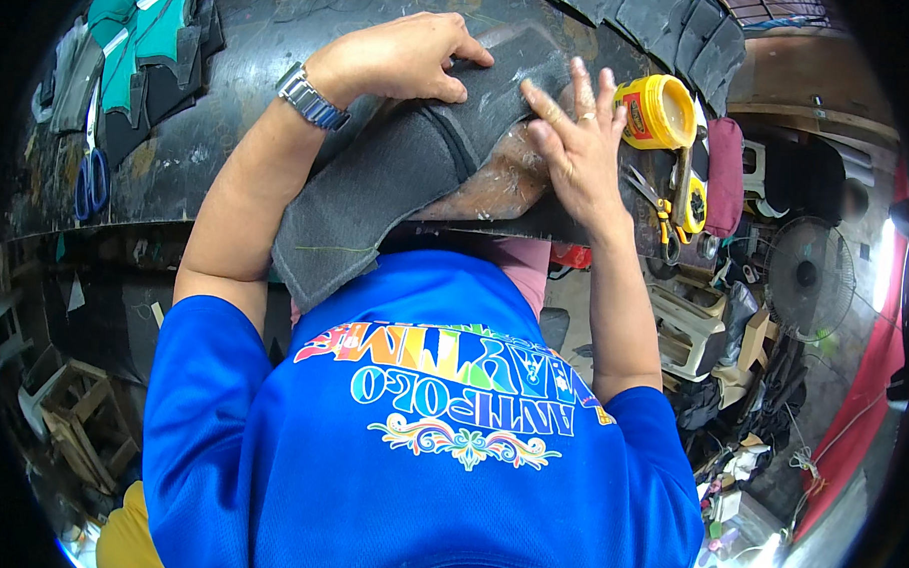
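Note:
A dark grey, felt-like sheet (358,191) lies bent over the table's near edge, one end hanging toward my blue shirt. Its far part carries whitish smears. My left hand (407,62), with a metal watch at the wrist, rests on the sheet; thumb and forefinger are apart, their tips touching it, while the other fingers are partly hidden. Over the sheet's right edge, my right hand (584,153) spreads its fingers and holds nothing; residue shows on the fingertips. Beneath the sheet, a brown, smeared board-like piece (498,190) shows in part. Beside my right hand is an open yellow jar (656,111).
Yellow-handled scissors (662,206) and a maroon pouch (723,178) lie right of the jar. Blue-handled scissors (93,181) and green-and-black cut pieces (148,38) are at left. Dark pieces (683,37) line the far right of the black table (253,37). A fan (810,276) stands beyond.

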Available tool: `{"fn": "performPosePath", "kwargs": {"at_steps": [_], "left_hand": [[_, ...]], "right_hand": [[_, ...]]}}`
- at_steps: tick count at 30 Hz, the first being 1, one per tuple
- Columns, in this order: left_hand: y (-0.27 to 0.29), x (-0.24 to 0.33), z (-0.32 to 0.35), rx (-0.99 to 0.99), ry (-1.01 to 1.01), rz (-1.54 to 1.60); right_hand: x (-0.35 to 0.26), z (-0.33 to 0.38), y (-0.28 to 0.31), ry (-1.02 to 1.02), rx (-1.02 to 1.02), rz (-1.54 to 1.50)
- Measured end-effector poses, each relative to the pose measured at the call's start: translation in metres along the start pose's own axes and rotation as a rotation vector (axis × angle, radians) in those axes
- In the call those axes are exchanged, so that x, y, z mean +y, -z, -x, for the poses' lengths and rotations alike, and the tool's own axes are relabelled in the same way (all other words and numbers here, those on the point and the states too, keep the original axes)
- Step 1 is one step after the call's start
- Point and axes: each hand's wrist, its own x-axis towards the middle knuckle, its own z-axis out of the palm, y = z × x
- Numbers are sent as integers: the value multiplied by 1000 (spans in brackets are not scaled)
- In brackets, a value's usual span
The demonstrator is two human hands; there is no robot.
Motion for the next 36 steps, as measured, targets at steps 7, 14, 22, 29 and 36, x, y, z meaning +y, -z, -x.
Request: {"fn": "performPosePath", "kwargs": {"at_steps": [7,14,22,29,36], "left_hand": [[-1,-4,-2,0,-1,-2],[3,2,1,0,-7,-23],[15,23,5,-103,-3,206],[18,15,2,-214,-61,458],[22,6,2,-354,48,457]], "right_hand": [[-32,2,-7,177,-12,216],[-26,23,41,183,-150,-135],[116,-8,85,-427,76,416],[118,-21,110,-578,288,-50],[46,0,112,-272,84,454]]}}
